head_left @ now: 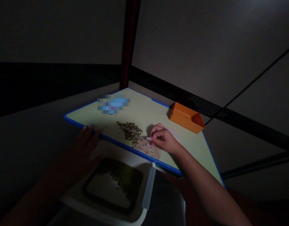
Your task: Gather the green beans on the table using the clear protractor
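Green grains lie heaped on the blue-edged table, my right hand over its near side, curled closed, any contents hidden, my left hand open at its edge, white tub below

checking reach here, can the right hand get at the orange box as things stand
Probably yes: the right hand is at the same table, and nothing visible stands between it and the orange box, whose top is open.
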Motion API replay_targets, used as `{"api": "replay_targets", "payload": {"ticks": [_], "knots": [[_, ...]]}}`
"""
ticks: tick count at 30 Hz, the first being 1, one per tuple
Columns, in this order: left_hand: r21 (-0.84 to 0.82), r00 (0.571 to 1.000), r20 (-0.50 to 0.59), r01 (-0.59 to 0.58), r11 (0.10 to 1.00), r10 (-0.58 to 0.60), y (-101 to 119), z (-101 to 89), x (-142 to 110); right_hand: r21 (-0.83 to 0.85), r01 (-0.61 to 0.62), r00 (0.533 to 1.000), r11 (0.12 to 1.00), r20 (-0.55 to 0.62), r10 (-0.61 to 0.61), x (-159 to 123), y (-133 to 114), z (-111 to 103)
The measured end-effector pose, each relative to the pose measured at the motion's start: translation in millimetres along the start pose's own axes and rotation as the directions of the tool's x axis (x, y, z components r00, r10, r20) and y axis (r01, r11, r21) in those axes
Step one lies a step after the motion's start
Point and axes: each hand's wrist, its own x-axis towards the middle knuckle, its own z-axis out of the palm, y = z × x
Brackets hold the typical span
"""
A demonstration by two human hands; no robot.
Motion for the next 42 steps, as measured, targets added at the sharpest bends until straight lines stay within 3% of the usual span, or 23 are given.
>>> {"api": "replay_targets", "payload": {"ticks": [13, 25, 42], "knots": [[-0.017, 1.000, -0.002, -0.002, 1.000, 0.002, 1, -1.4, 1, 0.056, 0.003, 0.998, 0.998, 0.064, -0.007, -1, -6, -4], [-0.017, 1.000, -0.004, 0.005, 1.000, -0.005, 1, -2.7, 0, 0.024, 0.015, 1.000, 1.000, -0.019, -0.015, 0, -2, -1], [0.028, 0.999, -0.033, -0.033, 0.999, 0.033, 2, -1.2, 0, 0.043, 0.050, 0.999, 0.998, -0.023, -0.049, 5, -3, 9]]}}
